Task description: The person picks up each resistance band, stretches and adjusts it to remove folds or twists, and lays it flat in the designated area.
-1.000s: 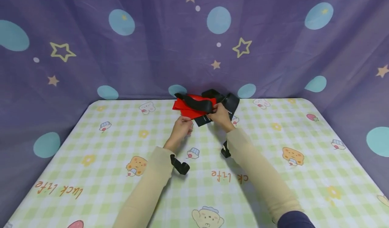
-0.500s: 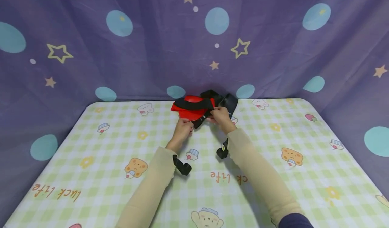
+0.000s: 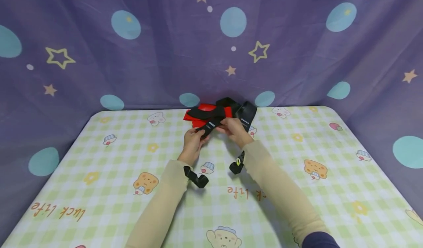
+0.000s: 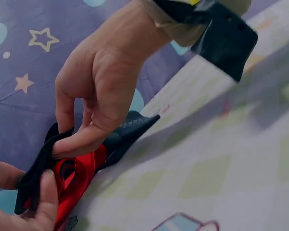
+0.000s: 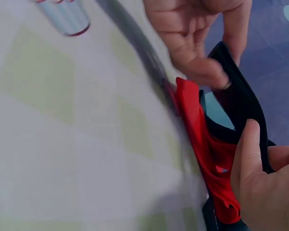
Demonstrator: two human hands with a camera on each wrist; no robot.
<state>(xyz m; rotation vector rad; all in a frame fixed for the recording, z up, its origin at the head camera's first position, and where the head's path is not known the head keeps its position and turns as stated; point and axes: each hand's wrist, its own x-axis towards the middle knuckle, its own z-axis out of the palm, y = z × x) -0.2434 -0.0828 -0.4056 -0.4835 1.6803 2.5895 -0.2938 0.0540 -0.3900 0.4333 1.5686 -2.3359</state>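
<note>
Near the back edge of the table lies a bundle of red band (image 3: 207, 107) and wide black straps (image 3: 247, 112). My left hand (image 3: 192, 141) pinches the near end of a flat black strap (image 3: 209, 126) bearing small white print and a row of white marks. Farther along this strap, my right hand (image 3: 235, 130) holds it between thumb and fingers. In the left wrist view the black strap (image 4: 38, 168) passes from one hand to the other above the red band (image 4: 82, 185). The right wrist view shows the right thumb (image 5: 250, 144) pressed along the black strap (image 5: 243, 98).
The table (image 3: 277, 211) wears a green checked cloth with cartoon prints. Directly behind the bundle hangs a purple curtain (image 3: 185, 57) with stars and blue dots. A black wrist mount (image 3: 196, 177) juts from the left sleeve and another mount (image 3: 237, 163) from the right.
The printed strap between the hands has turned so its marks face up. My left hand has taken hold of its near end, and my right hand has shifted slightly left.
</note>
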